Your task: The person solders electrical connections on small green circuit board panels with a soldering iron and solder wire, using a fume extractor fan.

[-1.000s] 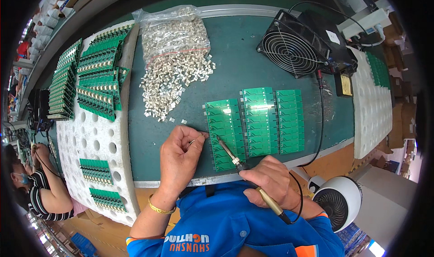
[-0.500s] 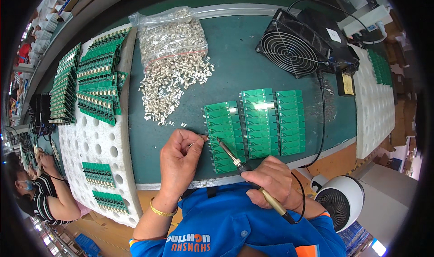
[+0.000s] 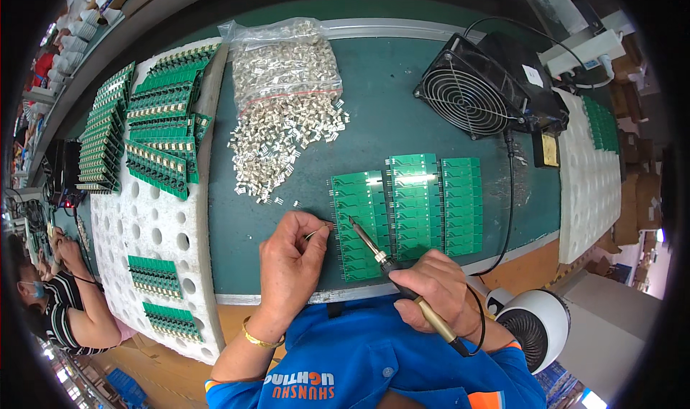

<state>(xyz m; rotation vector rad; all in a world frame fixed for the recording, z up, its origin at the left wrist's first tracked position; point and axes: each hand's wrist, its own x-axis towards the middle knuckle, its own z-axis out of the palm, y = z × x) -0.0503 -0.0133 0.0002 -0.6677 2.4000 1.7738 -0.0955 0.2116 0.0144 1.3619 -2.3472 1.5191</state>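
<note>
My right hand grips a soldering iron by its dark and gold handle. Its tip meets, or hovers just over, the left green circuit board panel; which of these, I cannot tell. Beside that panel's left edge, my left hand pinches a thin solder wire between thumb and forefinger. Two more green panels, a middle one and a right one, lie alongside. Small white pin connectors spill in a heap from a clear plastic bag beyond my left hand.
White foam trays flank the mat: the left tray bears stacked populated boards, the right tray some green boards. A black fan stands at the far right, its cable running down the mat. At far left sits another person.
The whole view has shifted slightly, so the bench sits lower in it. Both hands keep nearly the same pose, with the iron's tip still at the left panel.
</note>
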